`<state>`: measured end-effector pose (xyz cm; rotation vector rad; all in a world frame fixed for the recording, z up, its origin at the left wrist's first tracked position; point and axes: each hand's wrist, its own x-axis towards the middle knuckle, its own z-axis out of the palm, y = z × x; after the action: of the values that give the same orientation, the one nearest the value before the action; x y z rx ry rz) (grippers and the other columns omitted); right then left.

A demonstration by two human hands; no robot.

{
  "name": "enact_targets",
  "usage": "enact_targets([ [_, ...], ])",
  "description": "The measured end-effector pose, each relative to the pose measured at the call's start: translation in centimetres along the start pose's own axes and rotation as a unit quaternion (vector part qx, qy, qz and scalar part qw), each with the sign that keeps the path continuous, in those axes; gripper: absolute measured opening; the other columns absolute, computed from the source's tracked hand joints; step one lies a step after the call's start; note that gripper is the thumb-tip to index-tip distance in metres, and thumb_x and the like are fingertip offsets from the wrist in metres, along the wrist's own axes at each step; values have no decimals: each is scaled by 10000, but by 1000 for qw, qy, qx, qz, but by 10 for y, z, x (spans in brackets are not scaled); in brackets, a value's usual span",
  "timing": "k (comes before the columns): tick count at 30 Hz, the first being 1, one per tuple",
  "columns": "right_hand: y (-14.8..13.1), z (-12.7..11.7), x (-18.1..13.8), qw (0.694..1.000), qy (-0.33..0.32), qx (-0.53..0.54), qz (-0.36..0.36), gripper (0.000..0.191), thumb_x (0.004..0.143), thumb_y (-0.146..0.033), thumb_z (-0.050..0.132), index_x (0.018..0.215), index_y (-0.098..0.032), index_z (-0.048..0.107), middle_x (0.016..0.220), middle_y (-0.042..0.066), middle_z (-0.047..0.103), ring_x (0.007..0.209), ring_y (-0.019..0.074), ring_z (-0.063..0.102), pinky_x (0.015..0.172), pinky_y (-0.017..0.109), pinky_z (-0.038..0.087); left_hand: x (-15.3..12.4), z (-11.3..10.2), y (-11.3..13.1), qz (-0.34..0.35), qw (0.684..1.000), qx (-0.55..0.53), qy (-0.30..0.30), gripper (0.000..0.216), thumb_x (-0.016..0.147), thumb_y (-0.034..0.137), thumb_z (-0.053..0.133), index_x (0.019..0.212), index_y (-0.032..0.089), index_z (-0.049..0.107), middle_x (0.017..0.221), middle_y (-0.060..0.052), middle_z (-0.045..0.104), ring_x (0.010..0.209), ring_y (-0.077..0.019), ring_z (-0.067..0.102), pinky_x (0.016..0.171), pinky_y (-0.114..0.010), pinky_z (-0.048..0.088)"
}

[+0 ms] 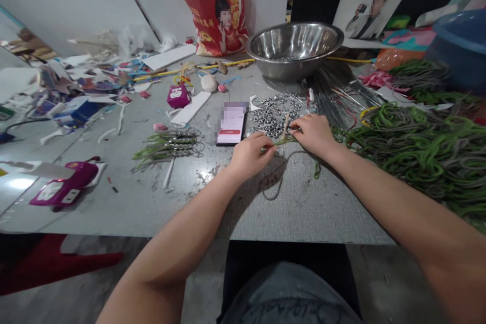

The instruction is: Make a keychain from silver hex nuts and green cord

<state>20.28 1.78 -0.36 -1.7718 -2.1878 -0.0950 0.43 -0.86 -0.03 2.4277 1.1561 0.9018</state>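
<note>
My left hand [248,154] and my right hand [313,134] meet over the grey table [288,212], both pinched on a thin green cord [280,140] stretched between them. A small wooden stick [285,125] stands up by my right fingers; I cannot tell whether they hold it. Just beyond the hands lies a heap of small metal rings [271,111]. A loose loop of grey and green cord [299,159] trails on the table below my hands.
A phone [231,124] lies left of the rings. A steel bowl [294,48] and a red bag [214,5] stand at the back. A big tangle of green and grey cords [425,147] fills the right. Finished ring bundles [167,146], purple tape holders [63,187] and clutter lie left.
</note>
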Motion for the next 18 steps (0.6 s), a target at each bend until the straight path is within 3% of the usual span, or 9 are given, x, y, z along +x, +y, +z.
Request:
enact_targets([
  [8, -1, 4, -1, 999, 9, -31, -41, 226, 824, -215, 504, 919, -196, 708, 959, 78, 708, 898, 246, 544, 741, 354, 252, 0, 2, -1, -10, 1000, -6, -6, 101, 795, 181, 567, 730, 160, 641, 731, -26, 605, 662, -109, 552, 605, -239, 419],
  [18, -5, 6, -5, 988, 23, -115, -97, 292, 826, -141, 416, 918, -136, 693, 833, 95, 698, 802, 223, 514, 722, 366, 222, 0, 3, 0, -24, 999, 9, -19, 117, 798, 199, 553, 754, 166, 656, 745, -27, 618, 680, -116, 571, 606, -235, 421],
])
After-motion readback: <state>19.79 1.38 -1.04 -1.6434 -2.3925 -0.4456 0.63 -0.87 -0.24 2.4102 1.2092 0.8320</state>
